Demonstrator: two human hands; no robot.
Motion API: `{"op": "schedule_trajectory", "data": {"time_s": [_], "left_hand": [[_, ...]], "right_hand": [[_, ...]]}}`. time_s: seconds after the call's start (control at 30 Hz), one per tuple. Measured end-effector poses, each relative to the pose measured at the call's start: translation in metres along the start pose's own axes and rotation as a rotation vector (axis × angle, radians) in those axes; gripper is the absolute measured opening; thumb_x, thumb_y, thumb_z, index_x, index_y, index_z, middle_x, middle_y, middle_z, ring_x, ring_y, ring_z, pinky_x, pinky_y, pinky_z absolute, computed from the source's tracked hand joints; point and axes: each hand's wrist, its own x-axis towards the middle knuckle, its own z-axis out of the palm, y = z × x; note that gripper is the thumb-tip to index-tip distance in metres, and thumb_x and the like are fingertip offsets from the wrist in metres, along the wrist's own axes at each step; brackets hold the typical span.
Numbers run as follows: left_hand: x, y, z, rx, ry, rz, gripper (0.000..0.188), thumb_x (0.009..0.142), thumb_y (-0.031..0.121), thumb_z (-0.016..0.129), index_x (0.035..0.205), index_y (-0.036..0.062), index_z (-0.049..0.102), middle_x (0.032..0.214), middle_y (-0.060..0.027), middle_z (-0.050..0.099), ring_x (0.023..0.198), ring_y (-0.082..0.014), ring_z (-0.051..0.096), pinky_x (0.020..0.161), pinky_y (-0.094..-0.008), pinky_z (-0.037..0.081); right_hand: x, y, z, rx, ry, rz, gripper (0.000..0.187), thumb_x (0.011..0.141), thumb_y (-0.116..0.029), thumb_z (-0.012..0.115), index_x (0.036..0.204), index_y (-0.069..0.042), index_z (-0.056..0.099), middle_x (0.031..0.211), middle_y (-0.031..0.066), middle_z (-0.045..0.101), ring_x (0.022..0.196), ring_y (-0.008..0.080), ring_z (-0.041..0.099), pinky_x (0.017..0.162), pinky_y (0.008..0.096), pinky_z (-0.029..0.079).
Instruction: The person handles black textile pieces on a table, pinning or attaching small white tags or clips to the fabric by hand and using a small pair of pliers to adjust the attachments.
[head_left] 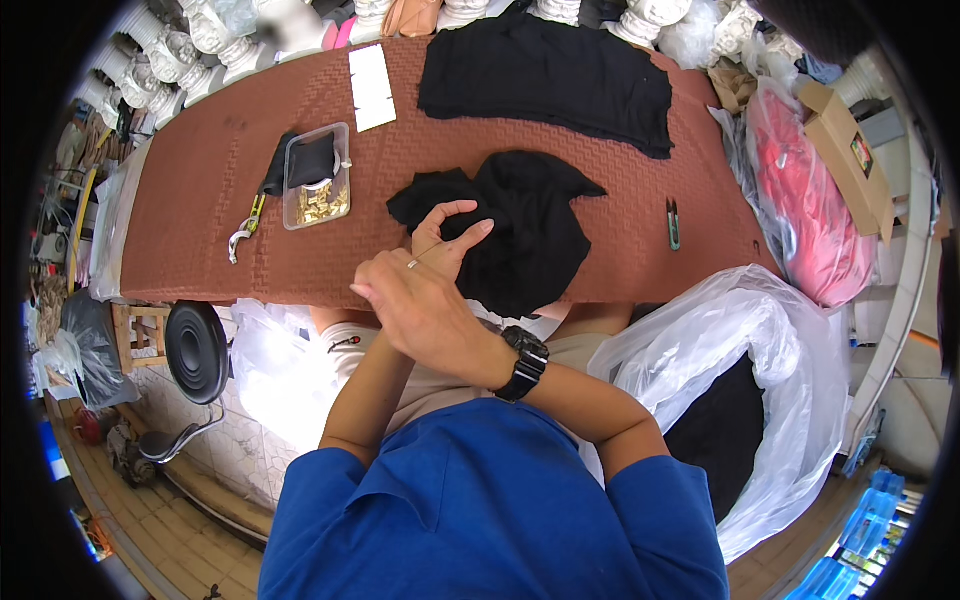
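In front of me a bunched black cloth (530,230) lies on the brown table. My left hand (442,245) is raised over its near left side, thumb and index finger curved apart with nothing between them. Across the back of that hand lies my right hand (425,305), with a black watch (525,362) on its wrist. Its fingers are bent in, and what they hold, if anything, is hidden. A small gold-coloured bit (412,264) shows where the hands meet; I cannot tell whether it is a ring or a loose piece.
A clear box (345,205) of gold-coloured pieces stands left, beside a yellow cutter (257,210). Green thread snips (673,225) lie right. Folded black cloth (540,80) and a white card (372,88) are at the back. A plastic bag (800,400) holding black cloth sits right of me.
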Motion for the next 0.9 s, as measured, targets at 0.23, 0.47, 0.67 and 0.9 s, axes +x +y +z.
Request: {"op": "schedule_trajectory", "data": {"time_s": [0.23, 0.47, 0.67, 0.9], "left_hand": [[-0.003, 0.009, 0.004, -0.241, 0.033, -0.014, 0.034, 0.087, 0.002, 0.078, 0.114, 0.0071, 0.058, 0.098, -0.0085, 0.067, 0.087, -0.0125, 0.067, 0.076, -0.027, 0.058], [-0.008, 0.027, 0.015, -0.373, 0.072, -0.059, 0.035, 0.088, 0.003, 0.078, 0.115, 0.0076, 0.057, 0.1, -0.0068, 0.066, 0.09, -0.0118, 0.066, 0.08, -0.0249, 0.056], [-0.007, 0.044, 0.015, -0.433, -0.02, -0.021, 0.028, 0.09, 0.006, 0.075, 0.116, 0.0047, 0.064, 0.104, -0.0041, 0.067, 0.093, -0.0087, 0.065, 0.086, -0.0213, 0.052], [-0.015, 0.078, 0.016, -0.573, -0.202, -0.075, 0.036, 0.097, 0.006, 0.063, 0.132, 0.0023, 0.062, 0.12, -0.0074, 0.066, 0.11, -0.0113, 0.063, 0.097, -0.0242, 0.049]], "right_hand": [[-0.006, -0.021, 0.006, 0.102, -0.019, 0.028, 0.014, 0.084, 0.0, 0.063, 0.09, 0.0, 0.05, 0.084, 0.0136, 0.053, 0.077, 0.0302, 0.055, 0.069, 0.0418, 0.047], [-0.01, -0.022, 0.003, 0.107, -0.026, 0.053, 0.012, 0.084, 0.002, 0.061, 0.091, 0.001, 0.051, 0.083, 0.0137, 0.053, 0.077, 0.0303, 0.055, 0.069, 0.0411, 0.047], [-0.016, -0.03, -0.002, 0.299, -0.043, 0.077, 0.008, 0.09, 0.002, 0.059, 0.093, 0.002, 0.052, 0.084, 0.0146, 0.055, 0.08, 0.0321, 0.058, 0.072, 0.0413, 0.049], [-0.016, -0.029, -0.016, 0.505, -0.132, 0.15, 0.006, 0.095, -0.003, 0.06, 0.097, 0.001, 0.055, 0.089, 0.0142, 0.061, 0.082, 0.031, 0.062, 0.072, 0.0399, 0.05]]}}
